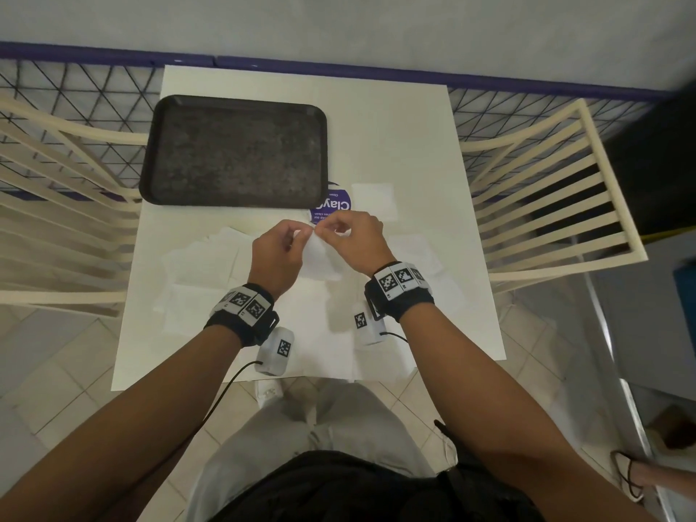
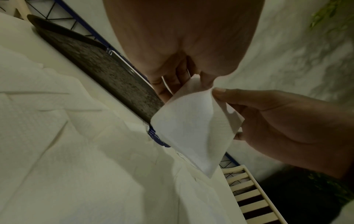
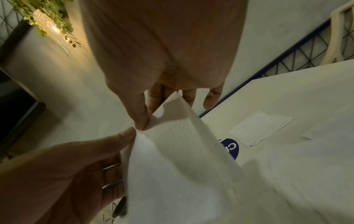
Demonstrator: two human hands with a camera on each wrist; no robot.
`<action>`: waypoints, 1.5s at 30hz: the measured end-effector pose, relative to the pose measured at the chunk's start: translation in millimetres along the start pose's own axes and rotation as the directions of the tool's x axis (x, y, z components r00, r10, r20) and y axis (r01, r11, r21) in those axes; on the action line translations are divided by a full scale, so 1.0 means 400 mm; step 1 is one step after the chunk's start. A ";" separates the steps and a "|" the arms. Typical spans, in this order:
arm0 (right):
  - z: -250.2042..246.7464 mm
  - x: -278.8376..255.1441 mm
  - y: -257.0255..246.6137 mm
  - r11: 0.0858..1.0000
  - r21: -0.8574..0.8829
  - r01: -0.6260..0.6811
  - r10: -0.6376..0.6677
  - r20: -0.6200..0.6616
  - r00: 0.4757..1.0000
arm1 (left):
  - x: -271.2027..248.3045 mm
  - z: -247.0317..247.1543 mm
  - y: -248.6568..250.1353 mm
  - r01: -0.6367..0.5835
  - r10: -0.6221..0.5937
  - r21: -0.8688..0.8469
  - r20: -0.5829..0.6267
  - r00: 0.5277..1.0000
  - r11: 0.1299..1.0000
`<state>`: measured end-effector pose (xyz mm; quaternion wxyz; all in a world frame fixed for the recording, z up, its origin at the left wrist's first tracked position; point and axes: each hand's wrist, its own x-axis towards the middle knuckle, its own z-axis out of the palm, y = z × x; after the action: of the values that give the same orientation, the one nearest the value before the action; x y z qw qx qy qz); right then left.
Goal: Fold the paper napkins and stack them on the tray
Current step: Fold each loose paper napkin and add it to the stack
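Nearest the head camera, the left hand (image 1: 277, 254) and right hand (image 1: 357, 241) met above the table (image 1: 414, 145), each pinching the top edge of one paper napkin (image 1: 318, 258) between thumb and fingertips; it hung lifted, apparently mid-fold; next, likely matching corners, creasing, then carrying it to the bare tray (image 1: 233, 150) beyond.

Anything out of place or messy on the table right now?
Nothing damaged or spilled. Loose napkins lie overlapping and askew across the table, and the tray holds none. Both the left hand and right hand pinch one napkin aloft.
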<state>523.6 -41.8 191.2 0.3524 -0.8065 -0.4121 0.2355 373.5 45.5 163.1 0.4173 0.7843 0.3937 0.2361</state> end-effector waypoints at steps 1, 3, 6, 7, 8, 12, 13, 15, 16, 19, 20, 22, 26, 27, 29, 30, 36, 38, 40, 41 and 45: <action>0.001 0.001 -0.003 1.000 -0.003 -0.002 0.002 0.016 1.000 | 0.001 -0.001 0.002 0.004 -0.004 0.007 -0.004 1.000 1.000; 0.003 0.003 -0.006 1.000 -0.016 0.001 -0.001 0.045 0.999 | 0.003 -0.003 0.006 0.020 -0.020 0.007 -0.009 1.000 1.000; 0.010 0.008 0.000 1.000 0.019 -0.004 0.003 0.056 0.998 | 0.001 -0.003 0.005 0.028 -0.029 -0.026 -0.010 1.000 0.999; 0.009 0.010 0.004 0.999 0.046 -0.010 0.008 0.053 0.999 | 0.000 -0.004 0.003 0.032 -0.032 -0.037 -0.011 0.999 0.999; 0.005 0.011 0.007 0.997 0.076 -0.020 0.016 0.053 0.998 | 0.000 -0.006 -0.001 0.041 -0.042 -0.051 -0.015 0.999 0.998; -0.035 0.012 0.025 0.984 0.167 -0.064 0.054 0.066 0.996 | -0.001 -0.017 -0.012 0.076 -0.081 -0.106 -0.043 0.996 0.991; -0.042 0.013 0.031 0.980 0.184 -0.078 0.066 0.072 0.995 | -0.002 -0.018 -0.011 0.079 -0.084 -0.109 -0.039 0.996 0.991; -0.046 0.018 0.044 0.971 0.216 -0.101 0.085 0.081 0.993 | -0.008 -0.016 -0.010 0.073 -0.076 -0.100 -0.026 0.997 0.992; -0.044 0.021 0.049 0.964 0.239 -0.116 0.099 0.080 0.992 | -0.011 -0.014 -0.009 0.074 -0.076 -0.096 -0.023 0.997 0.993; -0.036 0.025 0.056 0.926 0.340 -0.162 0.152 0.055 0.987 | -0.018 -0.013 0.000 0.111 -0.114 -0.104 -0.023 0.993 0.988; -0.035 0.024 0.057 0.916 0.362 -0.172 0.166 0.046 0.985 | -0.021 -0.012 0.004 0.118 -0.122 -0.114 -0.023 0.992 0.986; -0.033 0.021 0.057 0.904 0.386 -0.182 0.187 0.027 0.982 | -0.025 -0.010 0.008 0.116 -0.120 -0.147 -0.016 0.993 0.982; -0.033 0.022 0.061 0.900 0.392 -0.188 0.197 0.020 0.980 | -0.025 -0.001 0.009 0.125 -0.126 -0.139 0.003 0.992 0.982; -0.034 0.022 0.061 0.902 0.390 -0.184 0.194 0.016 0.981 | -0.025 0.000 0.007 0.127 -0.128 -0.117 0.003 0.992 0.985; -0.035 0.021 0.061 0.909 0.384 -0.160 0.176 -0.005 0.984 | -0.024 0.002 0.003 0.124 -0.125 -0.076 -0.001 0.992 0.989; -0.034 0.021 0.061 0.910 0.384 -0.154 0.171 -0.009 0.985 | -0.024 0.003 0.002 0.128 -0.129 -0.076 -0.007 0.992 0.989; -0.016 0.014 0.064 0.942 0.242 -0.234 0.211 0.117 0.971 | -0.017 0.004 0.003 0.146 -0.152 -0.141 -0.033 0.988 0.979; -0.011 0.010 0.060 0.959 0.203 -0.200 0.184 0.094 0.978 | -0.016 0.003 0.002 0.171 -0.177 -0.133 -0.034 0.984 0.976; -0.010 0.007 0.054 0.962 0.200 -0.185 0.177 0.060 0.982 | -0.014 0.004 0.000 0.180 -0.185 -0.109 -0.043 0.982 0.978; -0.008 0.005 0.050 0.964 0.193 -0.181 0.174 0.049 0.983 | -0.013 0.004 -0.002 0.177 -0.183 -0.097 -0.051 0.982 0.979; 0.005 -0.006 0.042 0.955 0.195 -0.223 0.214 0.063 0.975 | -0.001 0.009 -0.008 0.199 -0.204 -0.065 -0.078 0.976 0.978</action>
<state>529.5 -49.8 177.4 0.3953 -0.8024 -0.3017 0.3298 374.5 44.5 158.5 0.4444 0.7174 0.4816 0.2363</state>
